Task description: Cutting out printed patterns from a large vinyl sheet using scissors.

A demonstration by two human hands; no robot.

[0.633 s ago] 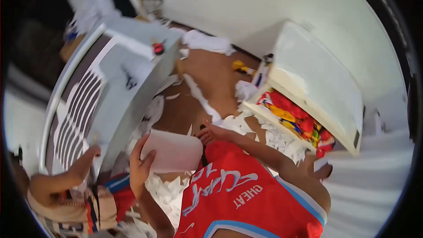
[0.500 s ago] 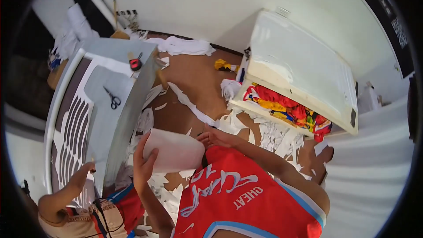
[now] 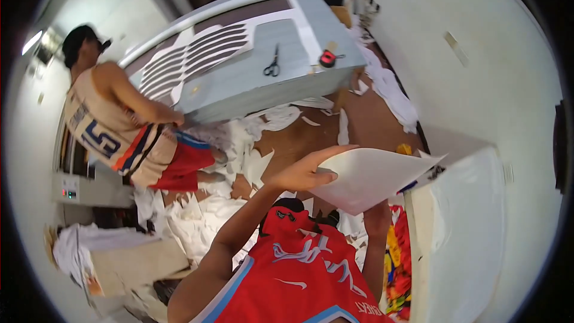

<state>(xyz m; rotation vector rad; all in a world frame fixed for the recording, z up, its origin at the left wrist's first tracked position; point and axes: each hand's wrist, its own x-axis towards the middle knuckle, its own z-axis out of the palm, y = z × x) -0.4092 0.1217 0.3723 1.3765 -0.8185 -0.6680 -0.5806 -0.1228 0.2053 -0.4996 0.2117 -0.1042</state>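
In front of my chest I hold a white sheet, a smooth, slightly curved piece like paper or thin cloth. My left hand grips its left edge, with the thumb on top and the fingers along the far edge. At the sheet's lower edge is my right hand. Its fingers are mostly hidden and blurred, so their hold on the sheet cannot be made out.
A grey table bears slotted white pieces, scissors and a red tape measure. Another person stands beside it. White scraps litter the brown floor. At right, colourful cloth lies under a pale panel.
My view has turned left, bringing the co-worker fully into sight. The white sheet now spreads wider and tilts to the right. My left hand still grips it; my right hand is lower along its edge.
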